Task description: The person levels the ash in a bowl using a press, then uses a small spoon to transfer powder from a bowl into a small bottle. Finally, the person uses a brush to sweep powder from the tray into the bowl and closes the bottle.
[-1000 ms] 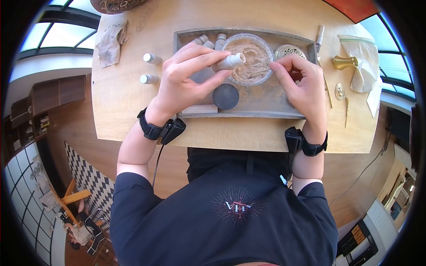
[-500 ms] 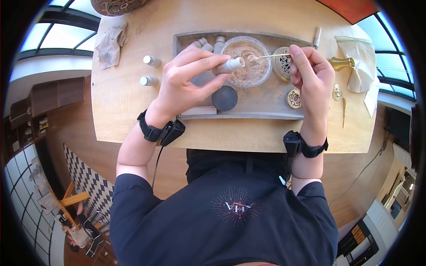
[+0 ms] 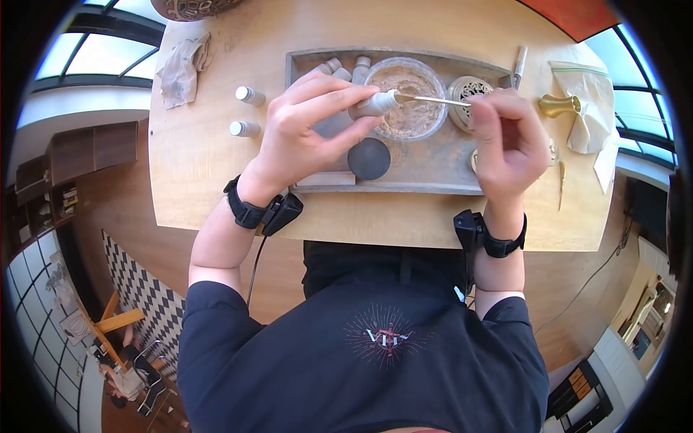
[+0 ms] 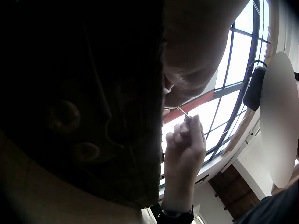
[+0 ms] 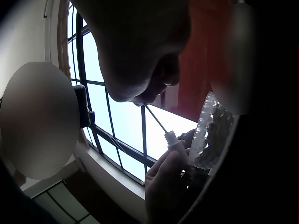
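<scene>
My left hand grips a small pale bottle between thumb and fingers, its uncapped mouth turned right. Between the thumb and fingers of my right hand is a thin gold-coloured scoop. The scoop's tip is at the bottle's mouth; the right wrist view shows the scoop slanting down to the bottle neck. Just behind is a clear plastic tub of brownish powder. A grey tray holds the tub, an openwork metal lid and a dark round disc.
Several bottles lie at the tray's back left. Two capped bottles are on the table to its left, near a crumpled cloth. To the right are a gold-coloured vase, a plastic bag and a slim gold-coloured tool.
The scoop came up out of the tub with powder on it, then moved left to the bottle's mouth. My right hand rose and turned; my left hand stayed nearly still with the bottle.
</scene>
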`<action>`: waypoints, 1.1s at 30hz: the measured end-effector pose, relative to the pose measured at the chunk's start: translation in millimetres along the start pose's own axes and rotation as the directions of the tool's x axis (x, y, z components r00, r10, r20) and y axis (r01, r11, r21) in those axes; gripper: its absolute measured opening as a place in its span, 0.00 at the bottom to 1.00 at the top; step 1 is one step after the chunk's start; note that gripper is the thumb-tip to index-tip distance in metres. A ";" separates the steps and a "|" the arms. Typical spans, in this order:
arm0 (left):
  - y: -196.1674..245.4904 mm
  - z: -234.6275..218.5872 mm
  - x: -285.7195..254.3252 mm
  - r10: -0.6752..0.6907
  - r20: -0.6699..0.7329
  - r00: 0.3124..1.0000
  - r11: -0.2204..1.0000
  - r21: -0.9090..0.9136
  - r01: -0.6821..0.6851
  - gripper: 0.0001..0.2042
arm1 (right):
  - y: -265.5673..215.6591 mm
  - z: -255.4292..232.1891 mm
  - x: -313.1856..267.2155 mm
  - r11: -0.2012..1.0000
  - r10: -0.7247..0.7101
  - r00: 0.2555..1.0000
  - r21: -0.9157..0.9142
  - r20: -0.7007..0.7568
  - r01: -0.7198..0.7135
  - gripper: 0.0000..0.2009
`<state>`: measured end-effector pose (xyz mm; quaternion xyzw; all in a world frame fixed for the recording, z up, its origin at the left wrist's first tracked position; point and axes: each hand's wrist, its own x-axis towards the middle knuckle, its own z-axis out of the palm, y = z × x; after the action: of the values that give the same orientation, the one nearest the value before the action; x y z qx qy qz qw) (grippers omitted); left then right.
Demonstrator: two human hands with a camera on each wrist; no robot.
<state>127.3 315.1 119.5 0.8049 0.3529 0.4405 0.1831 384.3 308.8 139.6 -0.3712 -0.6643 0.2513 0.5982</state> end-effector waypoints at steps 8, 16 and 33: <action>0.8 0.4 0.3 -0.017 -0.003 1.000 1.000 0.006 0.017 0.19 | 7.3 -8.7 -0.2 0.925 0.312 0.933 -0.282 0.179 -0.255 0.05; 1.4 0.4 0.3 -0.038 0.009 0.999 0.999 0.003 0.038 0.19 | 5.2 -5.5 1.4 0.903 0.399 0.883 -0.272 0.246 -0.332 0.06; -0.1 0.9 0.3 -0.016 0.010 1.000 1.000 0.007 0.016 0.18 | -8.5 -4.0 9.7 0.800 0.575 0.818 0.213 -0.010 -0.561 0.09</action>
<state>128.1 315.4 119.1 0.8048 0.3600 0.4339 0.1856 386.5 311.0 152.7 -0.4999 -0.4711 0.4706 0.5538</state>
